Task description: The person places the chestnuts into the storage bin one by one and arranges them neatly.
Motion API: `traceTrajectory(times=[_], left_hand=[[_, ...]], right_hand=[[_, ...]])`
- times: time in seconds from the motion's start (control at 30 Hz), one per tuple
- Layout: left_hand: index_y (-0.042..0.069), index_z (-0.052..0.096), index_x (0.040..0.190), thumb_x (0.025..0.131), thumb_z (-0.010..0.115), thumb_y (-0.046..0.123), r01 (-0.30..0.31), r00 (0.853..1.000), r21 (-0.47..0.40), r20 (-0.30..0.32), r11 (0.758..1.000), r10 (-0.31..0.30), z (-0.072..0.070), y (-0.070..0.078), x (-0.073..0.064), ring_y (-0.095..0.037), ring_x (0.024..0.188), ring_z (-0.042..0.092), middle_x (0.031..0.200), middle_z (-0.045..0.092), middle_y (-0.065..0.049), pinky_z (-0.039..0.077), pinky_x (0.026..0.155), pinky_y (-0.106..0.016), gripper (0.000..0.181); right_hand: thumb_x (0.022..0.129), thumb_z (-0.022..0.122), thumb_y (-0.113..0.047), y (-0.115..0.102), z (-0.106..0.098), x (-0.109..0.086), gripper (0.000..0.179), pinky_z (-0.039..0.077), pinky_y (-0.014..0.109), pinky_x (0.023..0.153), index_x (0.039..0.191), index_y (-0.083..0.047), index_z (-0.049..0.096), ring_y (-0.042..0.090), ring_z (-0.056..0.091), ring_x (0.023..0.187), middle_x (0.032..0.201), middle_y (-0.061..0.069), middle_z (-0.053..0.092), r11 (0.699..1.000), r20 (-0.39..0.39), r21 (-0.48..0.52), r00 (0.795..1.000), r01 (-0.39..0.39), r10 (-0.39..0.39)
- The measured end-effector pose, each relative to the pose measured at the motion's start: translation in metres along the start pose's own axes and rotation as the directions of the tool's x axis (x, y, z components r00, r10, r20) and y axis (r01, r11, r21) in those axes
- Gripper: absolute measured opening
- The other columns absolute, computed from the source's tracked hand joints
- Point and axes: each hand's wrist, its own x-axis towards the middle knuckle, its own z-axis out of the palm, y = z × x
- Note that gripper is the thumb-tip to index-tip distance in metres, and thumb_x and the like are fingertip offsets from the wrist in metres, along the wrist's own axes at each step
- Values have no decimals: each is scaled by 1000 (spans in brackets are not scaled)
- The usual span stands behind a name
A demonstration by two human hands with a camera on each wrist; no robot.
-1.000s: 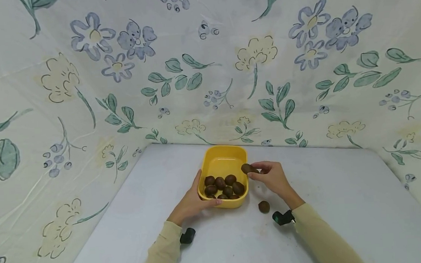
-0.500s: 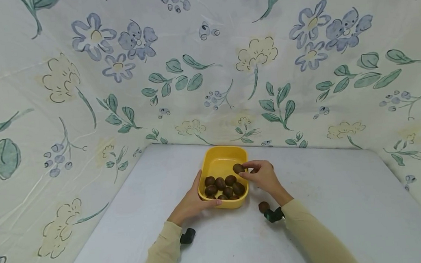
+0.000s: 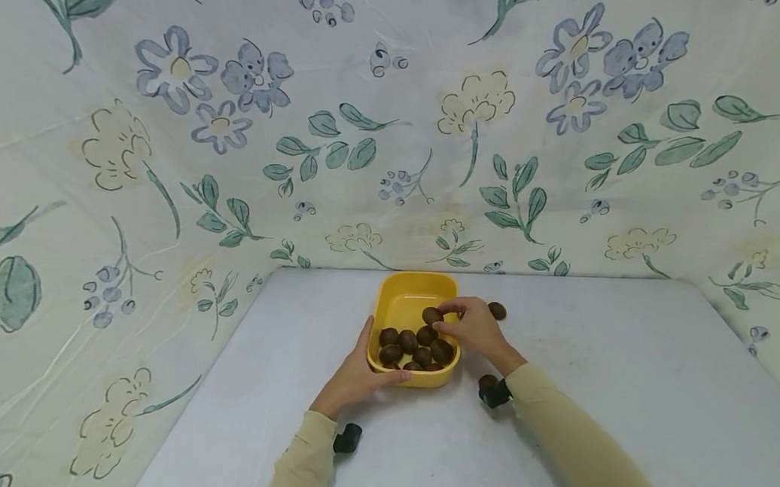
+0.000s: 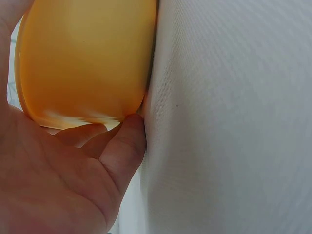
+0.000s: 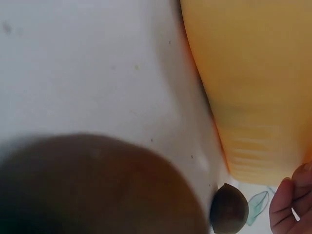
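A yellow plastic bin (image 3: 409, 281) stands on the white table, its near half filled with several dark brown, egg-shaped nuts (image 3: 407, 341). My left hand (image 3: 353, 374) grips its near left corner, thumb along the front and fingers up the left side. In the left wrist view, thumb and fingers (image 4: 124, 151) bracket the bin's wall. Over the inside of the bin, my right hand (image 3: 475, 329) pinches one brown nut (image 3: 432, 316) between thumb and fingertips. The right wrist view shows only the curled fingers (image 5: 287, 202); the pinched nut is hidden there.
Another brown nut (image 3: 496, 311) lies on the table behind the right hand. A nearer one (image 3: 487, 381) is partly covered by the black wrist camera (image 3: 495, 394). A flower-patterned cloth (image 3: 384, 161) walls off the back and sides of the table (image 3: 615, 348).
My right hand has moved left from the bin's right rim to over its inside, carrying the pinched nut. The nut behind that hand has come into view. My left hand stays put.
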Motion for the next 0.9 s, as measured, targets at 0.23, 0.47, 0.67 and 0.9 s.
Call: traceTrajectory(times=[0.23, 0.47, 0.67, 0.9], left_hand=[[25, 0, 168, 72, 88, 57, 8, 1000, 11, -1, 1000, -8, 0, 1, 0, -40, 155, 33, 172, 24, -15, 31, 124, -64, 135], [24, 1, 168, 72, 89, 57, 14, 1000, 4, -4, 1000, -14, 0, 1, -1, -41, 154, 34, 172, 25, -16, 31, 124, -65, 135], [24, 1, 168, 70, 89, 58, 29, 1000, 0, 1, 1000, -29, 0, -1, -1, -40, 155, 34, 172, 25, -16, 31, 124, -65, 136], [26, 1, 168, 70, 89, 59, 30, 1000, 2, -1, 1000, -30, 0, 0, -1, -40, 154, 35, 172, 26, -15, 31, 123, -65, 136]], right_hand=[[89, 81, -19, -5, 2, 5, 31, 55, 45, 107, 117, -7, 76, 27, 66, 114, 120, 8, 76, 993, 26, -114, 1000, 15, -12], [89, 82, -23, -8, 4, 10, 30, 52, 48, 110, 115, -7, 77, 28, 66, 117, 117, 8, 76, 980, 59, -197, 998, 28, -16], [89, 82, -24, -11, 5, 12, 31, 55, 46, 105, 115, -7, 77, 26, 69, 114, 116, 7, 77, 970, 80, -242, 997, 15, 4], [91, 81, -25, -18, 4, 14, 33, 56, 45, 105, 118, -8, 76, 26, 70, 113, 119, 7, 77, 958, 86, -284, 994, -39, 66]])
